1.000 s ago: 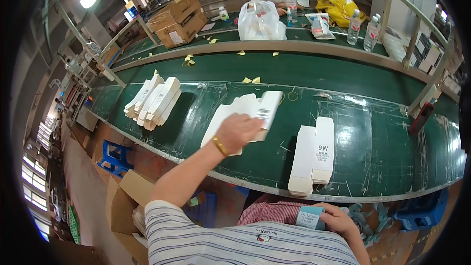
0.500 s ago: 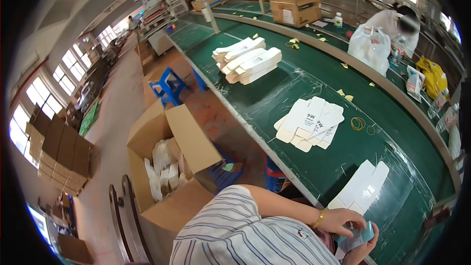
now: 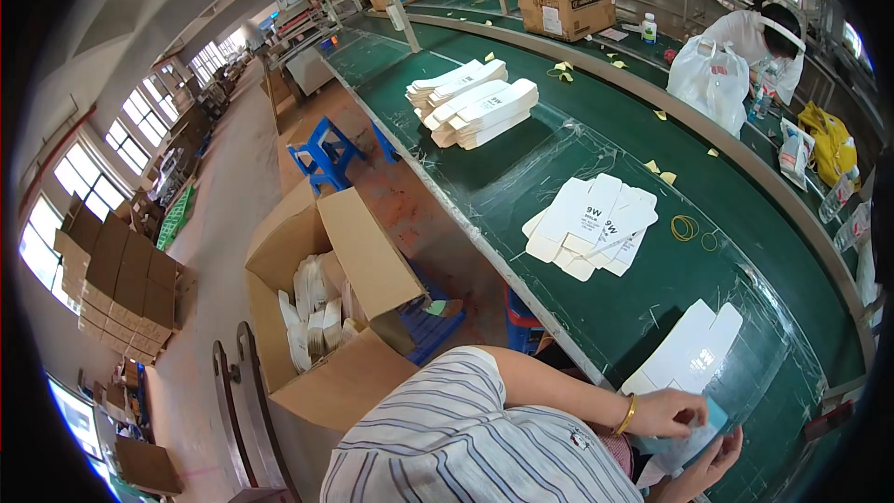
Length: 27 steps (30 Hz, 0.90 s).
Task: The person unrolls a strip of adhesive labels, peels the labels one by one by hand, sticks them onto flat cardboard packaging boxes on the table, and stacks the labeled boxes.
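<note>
Close to my body, over the near edge of the green work surface, my right hand grips a thin light-blue sheet from below and from the right. My left hand, a gold bracelet at its wrist, has its fingertips pinched together at the sheet's upper part; what lies between them is too small to make out. Just beyond my hands lies a flattened white carton with a pale inner flap. Farther off is a loose, fanned pile of flat white cartons with dark print.
Two stacks of flat cartons lie farther along the green belt. Rubber bands and yellow scraps are scattered about. An open cardboard box stands on my left near a blue stool. Across, a person sits behind a white plastic bag.
My left fingers have closed into a pinch. My right hand has moved slightly right, and more of the light-blue sheet shows between the hands. The view has shifted a little.
</note>
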Tool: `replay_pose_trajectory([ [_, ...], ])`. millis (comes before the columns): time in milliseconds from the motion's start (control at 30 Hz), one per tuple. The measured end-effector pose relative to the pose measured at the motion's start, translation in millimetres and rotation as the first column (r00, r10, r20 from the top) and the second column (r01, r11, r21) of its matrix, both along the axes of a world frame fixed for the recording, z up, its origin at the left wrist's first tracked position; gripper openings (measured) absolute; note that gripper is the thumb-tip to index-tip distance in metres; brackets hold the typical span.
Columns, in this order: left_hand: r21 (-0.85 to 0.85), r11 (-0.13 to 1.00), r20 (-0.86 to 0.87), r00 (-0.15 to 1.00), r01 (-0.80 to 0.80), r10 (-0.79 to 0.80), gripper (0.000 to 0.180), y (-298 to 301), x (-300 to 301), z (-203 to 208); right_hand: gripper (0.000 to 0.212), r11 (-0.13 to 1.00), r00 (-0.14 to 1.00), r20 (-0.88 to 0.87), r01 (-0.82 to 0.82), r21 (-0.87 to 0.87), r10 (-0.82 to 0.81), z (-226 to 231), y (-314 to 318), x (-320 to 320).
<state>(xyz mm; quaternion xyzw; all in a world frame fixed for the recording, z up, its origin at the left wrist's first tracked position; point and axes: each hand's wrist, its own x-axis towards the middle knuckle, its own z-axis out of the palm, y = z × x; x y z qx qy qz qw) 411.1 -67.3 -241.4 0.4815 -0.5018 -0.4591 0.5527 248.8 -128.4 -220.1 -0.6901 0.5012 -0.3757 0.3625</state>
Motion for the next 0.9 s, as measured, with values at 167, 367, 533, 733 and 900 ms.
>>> replay_pose_trajectory([
  [167,0.02,0.999,0.042,0.998,-0.039,0.038,0.03,-4.3,13.1,4.5,0.047,0.931,0.973,-0.023,-0.215,0.297,0.231,15.3,6.4,-3.3],
  [367,-0.123,0.992,0.137,0.99,0.032,-0.015,0.029,-1.7,9.5,-8.5,0.045,0.915,0.945,0.217,-0.299,0.269,0.245,10.5,4.4,-3.3],
  [533,-0.087,0.996,0.036,0.999,0.017,-0.014,0.027,2.0,2.3,-3.1,0.045,0.874,0.923,0.119,-0.384,0.298,0.365,12.7,-1.6,-13.7],
  [733,0.047,0.997,0.047,0.997,-0.059,0.057,0.04,4.9,7.6,15.2,0.036,0.954,0.962,0.048,-0.274,0.119,0.27,-1.2,1.9,-8.2],
  [900,0.2,0.971,-0.016,0.991,-0.13,0.135,0.038,10.7,21.0,2.6,0.026,0.95,0.955,-0.045,-0.298,-0.095,0.295,-2.4,4.0,12.6],
])
